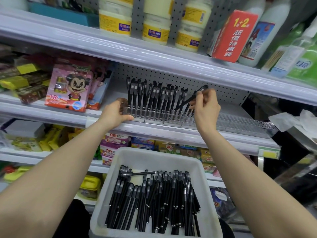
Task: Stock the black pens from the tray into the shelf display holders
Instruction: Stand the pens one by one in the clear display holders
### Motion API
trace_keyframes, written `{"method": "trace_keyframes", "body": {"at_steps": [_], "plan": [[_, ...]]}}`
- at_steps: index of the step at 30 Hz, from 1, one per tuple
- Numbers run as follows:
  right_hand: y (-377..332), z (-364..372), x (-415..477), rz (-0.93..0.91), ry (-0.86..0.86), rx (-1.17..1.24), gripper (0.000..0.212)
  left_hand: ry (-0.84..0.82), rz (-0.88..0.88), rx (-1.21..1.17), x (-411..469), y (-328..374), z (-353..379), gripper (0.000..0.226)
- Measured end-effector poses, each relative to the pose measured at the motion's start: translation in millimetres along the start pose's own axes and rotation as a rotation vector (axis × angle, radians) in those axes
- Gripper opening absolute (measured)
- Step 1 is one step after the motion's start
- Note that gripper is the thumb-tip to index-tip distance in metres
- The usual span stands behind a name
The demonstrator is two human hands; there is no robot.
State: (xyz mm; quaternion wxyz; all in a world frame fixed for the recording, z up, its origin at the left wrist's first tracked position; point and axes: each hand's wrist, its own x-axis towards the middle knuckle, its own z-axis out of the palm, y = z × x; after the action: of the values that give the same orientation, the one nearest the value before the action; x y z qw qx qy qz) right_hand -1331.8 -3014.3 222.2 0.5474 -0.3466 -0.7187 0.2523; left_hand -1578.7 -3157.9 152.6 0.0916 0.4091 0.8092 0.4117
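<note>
Right hand slots a black pen into the shelf holder, centre of the frame.

The right hand (pixel 206 109) pinches one black pen (pixel 189 99) tilted, cap to the upper right, tip down-left at the clear display holder (pixel 240 123); the left hand (pixel 115 112) grips the holder's left end, fingers curled behind it and thumb along the front. The standing pens (pixel 151 97) fill the holder's left part, upright with caps up. In the white tray (pixel 154 156) at lower centre the loose pens (pixel 154 203) lie mostly running bottom to top of the frame, with one crosswise pen (pixel 137 173) on top. A pink box (pixel 68 88) reading "18 Color" stands left of the holder; a red carton (pixel 235 35) marked "1+2" sits on the shelf above, upper right.
</note>
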Motion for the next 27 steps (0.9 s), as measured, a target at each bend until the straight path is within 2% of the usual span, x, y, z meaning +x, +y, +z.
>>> {"method": "trace_keyframes", "body": {"at_steps": [5, 10, 19, 23, 27], "plan": [[1, 8, 6, -0.015, -0.116, -0.078, 0.009, -0.002, -0.007, -0.002, 0, 0, 0, 0.077], [0, 19, 5, -0.094, -0.261, -0.211, 0.019, 0.009, 0.001, -0.033, -2, 1, 1, 0.079], [3, 27, 11, -0.166, -0.285, -0.350, 0.018, -0.005, -0.015, -0.058, 1, -1, 1, 0.077], [4, 32, 10, -0.144, -0.345, -0.397, 0.023, -0.004, -0.010, -0.059, 1, -1, 1, 0.078], [5, 34, 6, -0.086, -0.304, -0.378, 0.025, 0.001, -0.006, -0.038, 1, 1, 1, 0.075]]}}
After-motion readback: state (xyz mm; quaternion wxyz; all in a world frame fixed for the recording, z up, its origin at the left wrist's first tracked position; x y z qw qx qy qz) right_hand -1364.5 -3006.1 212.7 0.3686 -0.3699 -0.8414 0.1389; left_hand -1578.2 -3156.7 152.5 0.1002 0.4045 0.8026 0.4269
